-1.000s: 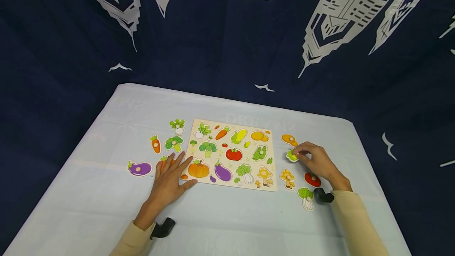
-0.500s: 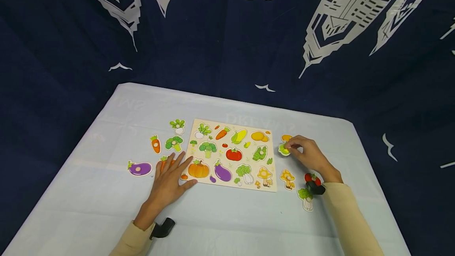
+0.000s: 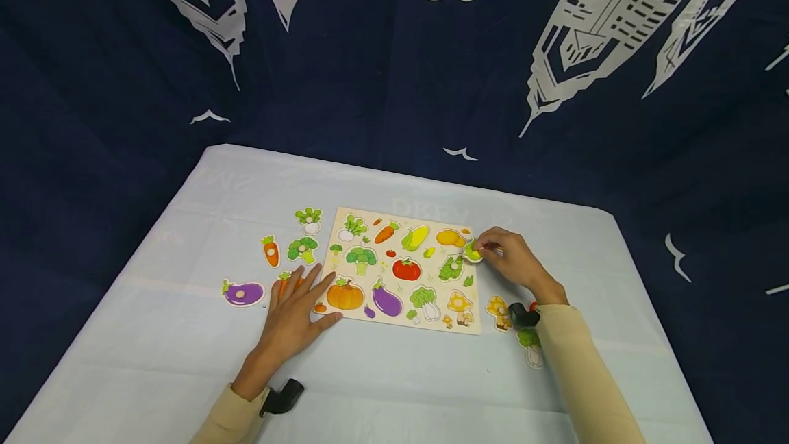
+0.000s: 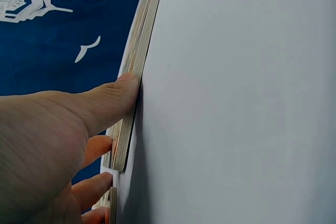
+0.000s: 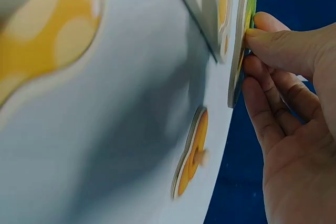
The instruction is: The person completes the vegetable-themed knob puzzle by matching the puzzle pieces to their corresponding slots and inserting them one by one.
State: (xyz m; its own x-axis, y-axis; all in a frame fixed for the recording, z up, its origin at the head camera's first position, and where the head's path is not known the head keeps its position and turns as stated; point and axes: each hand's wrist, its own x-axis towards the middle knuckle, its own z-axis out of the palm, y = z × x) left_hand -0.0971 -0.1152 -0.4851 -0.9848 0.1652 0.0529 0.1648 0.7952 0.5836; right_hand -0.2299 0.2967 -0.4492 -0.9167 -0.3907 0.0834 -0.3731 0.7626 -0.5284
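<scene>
On the counter (image 3: 394, 396), bok choy piece (image 3: 533, 356) lies loose; spread left hand (image 3: 294, 312) rests on puzzle board (image 3: 430, 276). Beyond, only green-vegetable piece (image 3: 451, 269) appears seated; right hand (image 3: 510, 259), grip narrow, pinches corn piece (image 3: 471, 251) over board's right edge. Farthest, radish piece (image 3: 310, 220) unplaced.

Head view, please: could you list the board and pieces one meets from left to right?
Eggplant piece, carrot piece, broccoli piece, puzzle board, green-and-yellow piece in the right hand, mushroom piece, leafy green piece.
</scene>
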